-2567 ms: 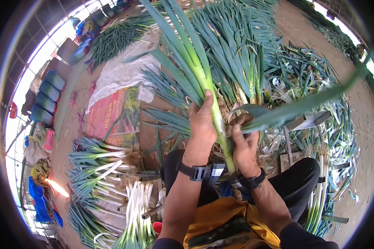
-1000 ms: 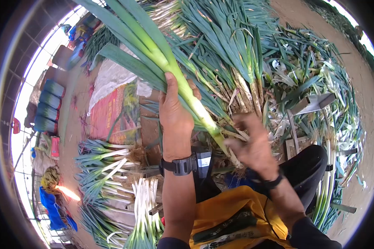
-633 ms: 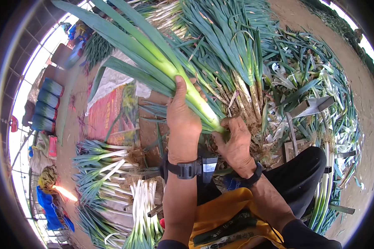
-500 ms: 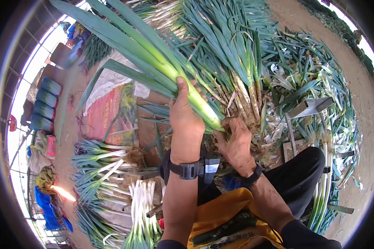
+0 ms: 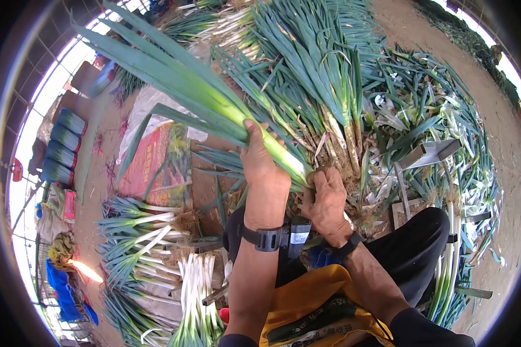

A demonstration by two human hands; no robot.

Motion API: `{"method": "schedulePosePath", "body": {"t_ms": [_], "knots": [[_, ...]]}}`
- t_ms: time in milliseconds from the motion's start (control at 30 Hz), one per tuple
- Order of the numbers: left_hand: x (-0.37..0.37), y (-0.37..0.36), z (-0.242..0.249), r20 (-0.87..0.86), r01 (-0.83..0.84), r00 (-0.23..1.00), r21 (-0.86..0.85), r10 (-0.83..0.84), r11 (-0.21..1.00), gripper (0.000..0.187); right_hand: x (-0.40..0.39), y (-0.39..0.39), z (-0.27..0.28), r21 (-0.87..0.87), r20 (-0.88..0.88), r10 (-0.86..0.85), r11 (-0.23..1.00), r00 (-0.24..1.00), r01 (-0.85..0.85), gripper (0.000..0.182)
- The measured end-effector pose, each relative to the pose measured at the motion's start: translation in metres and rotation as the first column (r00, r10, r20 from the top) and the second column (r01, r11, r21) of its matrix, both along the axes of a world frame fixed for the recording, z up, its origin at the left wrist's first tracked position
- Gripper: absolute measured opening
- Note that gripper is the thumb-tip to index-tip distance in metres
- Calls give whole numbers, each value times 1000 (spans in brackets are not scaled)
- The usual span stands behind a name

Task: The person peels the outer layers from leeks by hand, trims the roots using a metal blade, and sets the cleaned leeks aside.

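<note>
My left hand is wrapped round the pale stalk of a large green onion, its thumb lying along the upper side. The long green leaves fan out toward the upper left, and one bent leaf hangs down. At the stalk's lower end, my right hand is closed with thumb and fingers pinched together. Those fingers hide the root end, so whether they grip a loose outer layer cannot be made out. Just beyond both hands lies a heap of untrimmed green onions with soil on their roots.
Cleaned green onions with white stalks lie at the lower left. Peeled leaves are piled on the right, around a metal frame. A red printed sack lies on the ground at left, with tied bundles beyond it.
My left hand and the green onion have shifted slightly down and to the right. My right hand has turned a little and moved slightly down and left, still at the lower end.
</note>
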State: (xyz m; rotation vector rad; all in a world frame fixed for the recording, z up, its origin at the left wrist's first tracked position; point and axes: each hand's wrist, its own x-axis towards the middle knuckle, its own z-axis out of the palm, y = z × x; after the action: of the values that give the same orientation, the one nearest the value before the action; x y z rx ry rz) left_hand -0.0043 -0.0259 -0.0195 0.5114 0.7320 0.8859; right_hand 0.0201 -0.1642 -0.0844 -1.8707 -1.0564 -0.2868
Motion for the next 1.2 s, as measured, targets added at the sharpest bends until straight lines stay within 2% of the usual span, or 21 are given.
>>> {"method": "schedulePosePath", "body": {"t_ms": [100,233,300,367,400,433,467,500,533,567,600,633,667,733,867,933,967,1033,1067,1167,1200], "knots": [[-1,2,-2,-8,-34,999,-12,34,999,45,2,3,3,57,57,-16,998,998,13,29],[0,5,-5,10,-15,1000,-48,16,999,48,12,3,0,6,23,-6,1000,1000,6,29],[-3,7,-3,63,27,998,-3,-27,1000,49,22,1,-1,-2,6,23,1000,1000,-23,29],[-6,11,0,112,69,991,44,-73,997,50,35,-3,11,-20,-220,117,992,968,-124,31],[-9,13,2,177,136,973,91,-150,987,52,44,-6,16,-20,-218,117,992,969,-124,31],[-12,15,3,238,199,944,141,-228,970,54,55,-10,22,0,-293,239,968,926,-250,31],[-15,14,11,242,200,943,138,-229,970,54,64,-14,29,28,-365,352,929,862,-368,32],[-18,11,20,306,251,907,153,-288,956,51,69,-19,41,-31,-604,313,910,733,-414,29],[-20,10,26,369,299,864,172,-342,939,48,71,-22,46,-36,-602,310,910,736,-413,29],[-20,11,26,373,299,862,171,-343,939,48,72,-24,50,69,-708,353,896,611,-438,27],[-20,11,25,331,318,860,245,-387,916,44,73,-25,52,177,-790,396,879,468,-444,24],[-20,12,24,285,337,858,317,-428,887,40,73,-26,52,185,-769,417,871,485,-455,22],[-18,12,21,287,334,858,317,-426,887,40,70,-27,54,184,-768,417,870,486,-457,22],[-16,13,17,139,327,904,382,-403,864,34,60,-30,58,246,-819,379,910,431,-333,20],[-13,8,15,49,282,943,416,-330,865,33,56,-30,45,312,-754,463,877,466,-366,18],[-13,7,15,37,262,949,458,-312,850,29,51,-31,41,218,-671,389,917,631,-333,18],[-12,6,15,36,262,949,461,-313,848,29,47,-33,43,221,-670,391,917,631,-333,18],[-13,5,16,-6,224,968,463,-249,858,22,36,-34,51,65,-533,218,974,817,-218,19],[-15,7,12,-3,223,968,467,-251,856,22,32,-32,51,67,-529,218,974,820,-216,19],[-19,11,3,-116,175,984,456,-137,873,15,23,-32,44,110,-286,116,990,951,-87,21],[-20,6,9,-141,160,984,452,-107,878,14,20,-36,49,84,-386,155,988,910,-132,22]]}}
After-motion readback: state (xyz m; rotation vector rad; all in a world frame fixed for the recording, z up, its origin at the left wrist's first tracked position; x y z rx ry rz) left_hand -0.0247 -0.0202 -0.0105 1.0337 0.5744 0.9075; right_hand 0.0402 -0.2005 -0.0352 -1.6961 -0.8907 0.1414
